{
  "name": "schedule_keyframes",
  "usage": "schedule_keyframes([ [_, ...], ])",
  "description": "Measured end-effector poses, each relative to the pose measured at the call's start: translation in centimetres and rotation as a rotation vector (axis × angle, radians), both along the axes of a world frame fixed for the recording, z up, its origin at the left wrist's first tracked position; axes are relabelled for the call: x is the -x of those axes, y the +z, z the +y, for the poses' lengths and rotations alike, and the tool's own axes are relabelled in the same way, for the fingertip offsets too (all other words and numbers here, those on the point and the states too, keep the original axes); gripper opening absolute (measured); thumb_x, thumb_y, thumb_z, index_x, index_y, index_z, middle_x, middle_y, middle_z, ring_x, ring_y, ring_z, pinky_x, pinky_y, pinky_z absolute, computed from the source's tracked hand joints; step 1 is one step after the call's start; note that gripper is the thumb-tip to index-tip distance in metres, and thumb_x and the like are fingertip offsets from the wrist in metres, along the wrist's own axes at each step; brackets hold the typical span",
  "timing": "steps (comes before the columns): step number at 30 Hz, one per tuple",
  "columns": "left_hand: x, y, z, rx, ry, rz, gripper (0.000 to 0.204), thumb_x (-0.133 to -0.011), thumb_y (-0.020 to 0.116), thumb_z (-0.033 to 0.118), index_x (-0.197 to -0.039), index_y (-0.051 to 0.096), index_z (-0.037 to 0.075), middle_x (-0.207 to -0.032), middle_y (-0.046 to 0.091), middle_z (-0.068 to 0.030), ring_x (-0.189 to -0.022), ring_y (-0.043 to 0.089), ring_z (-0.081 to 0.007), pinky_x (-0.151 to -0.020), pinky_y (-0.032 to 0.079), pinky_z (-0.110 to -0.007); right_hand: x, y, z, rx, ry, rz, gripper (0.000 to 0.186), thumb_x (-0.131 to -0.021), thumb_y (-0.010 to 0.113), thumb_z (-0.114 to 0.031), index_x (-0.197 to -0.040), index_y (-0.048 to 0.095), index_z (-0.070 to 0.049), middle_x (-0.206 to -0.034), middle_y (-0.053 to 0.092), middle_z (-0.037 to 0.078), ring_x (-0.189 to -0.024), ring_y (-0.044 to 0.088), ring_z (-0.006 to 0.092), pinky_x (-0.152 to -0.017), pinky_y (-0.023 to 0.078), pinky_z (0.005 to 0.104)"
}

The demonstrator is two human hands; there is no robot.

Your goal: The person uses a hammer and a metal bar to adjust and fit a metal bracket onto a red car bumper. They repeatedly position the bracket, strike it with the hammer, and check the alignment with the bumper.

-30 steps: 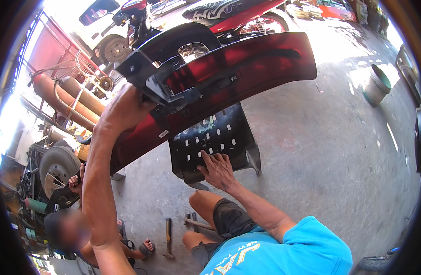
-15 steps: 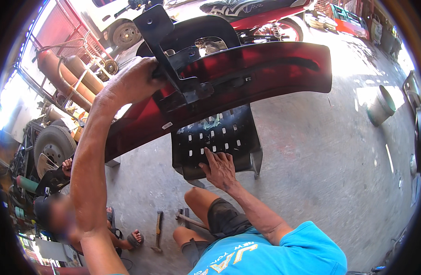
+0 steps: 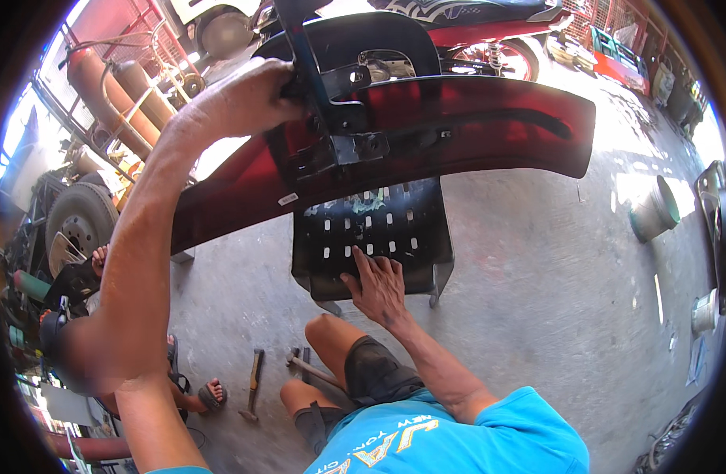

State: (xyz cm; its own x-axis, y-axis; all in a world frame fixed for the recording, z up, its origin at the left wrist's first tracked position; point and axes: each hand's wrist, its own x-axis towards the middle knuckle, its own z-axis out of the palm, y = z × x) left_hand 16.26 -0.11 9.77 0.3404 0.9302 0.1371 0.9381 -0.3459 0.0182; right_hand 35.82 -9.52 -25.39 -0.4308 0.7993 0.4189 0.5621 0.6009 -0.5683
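Note:
A long, curved dark red panel [image 3: 489, 130] lies tilted across the top of a black plastic stool [image 3: 426, 261] with slots in its top. My left hand [image 3: 260, 95] is closed around a black metal bracket [image 3: 319, 79] standing up against the panel's inner side; its fingertips are hidden behind the bracket. Below the panel, my right hand [image 3: 379, 288] rests flat on the stool's top among the slots, fingers apart and holding nothing. A small white label [image 3: 288, 199] sits on the panel near its lower edge.
Hammers [image 3: 252, 385] [image 3: 315, 370] lie on the concrete floor by my knees. Another person [image 3: 86, 355] sits at the left, a hand near the panel's left end. Gas cylinders [image 3: 102, 95] and a wheel [image 3: 82, 221] stand left, a motorcycle [image 3: 489, 35] behind, a bucket [image 3: 655, 209] right.
The whole view has shifted slightly. The bracket, with my left hand on it, sits farther up and right, its top now cut off by the frame. My right hand stays on the stool.

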Motion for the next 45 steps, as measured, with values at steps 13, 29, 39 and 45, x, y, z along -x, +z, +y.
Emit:
schedule_keyframes([
  [13,-3.3,2.7,-2.7,0.057,0.31,0.075,0.04,-0.091,0.067,0.038,-0.105,0.074,0.002,-0.082,0.072,-0.009,-0.07,0.067,-0.0184,-0.06,0.056,-0.034,0.6,-0.4,-0.2,-0.045,0.012,-0.05,0.063,-0.094,0.069,-0.035,-0.145,0.051,-0.003,-0.112,0.071,0.012,-0.112,0.059,0.0316,-0.101,0.038,0.0476],
  [29,-2.5,2.8,-1.7,0.023,0.208,0.098,0.043,-0.092,0.068,0.042,-0.115,0.07,0.005,-0.09,0.073,-0.0129,-0.077,0.068,-0.022,-0.069,0.057,-0.036,0.7,0.0,0.1,-0.022,-0.011,-0.116,0.063,-0.095,0.066,-0.038,-0.145,0.051,-0.003,-0.119,0.071,0.012,-0.115,0.058,0.031,-0.103,0.037,0.048],
  [39,-0.7,2.5,0.1,0.112,0.156,0.164,0.047,-0.092,0.069,0.044,-0.122,0.067,0.008,-0.094,0.073,-0.0154,-0.081,0.069,-0.0242,-0.074,0.057,-0.038,0.3,0.1,0.1,0.014,0.015,-0.11,0.065,-0.093,0.068,-0.036,-0.145,0.05,0.0,-0.121,0.069,0.012,-0.113,0.057,0.0296,-0.102,0.037,0.0473],
  [45,0.5,0.1,0.9,0.013,0.132,-0.085,0.025,-0.089,0.064,0.016,-0.107,0.069,-0.001,-0.081,0.069,-0.01,-0.065,0.063,-0.0184,-0.063,0.052,-0.036,0.3,-0.1,0.0,0.003,0.015,-0.053,0.066,-0.094,0.067,-0.038,-0.146,0.049,-0.001,-0.124,0.068,0.011,-0.111,0.057,0.0277,-0.102,0.037,0.0461],
])
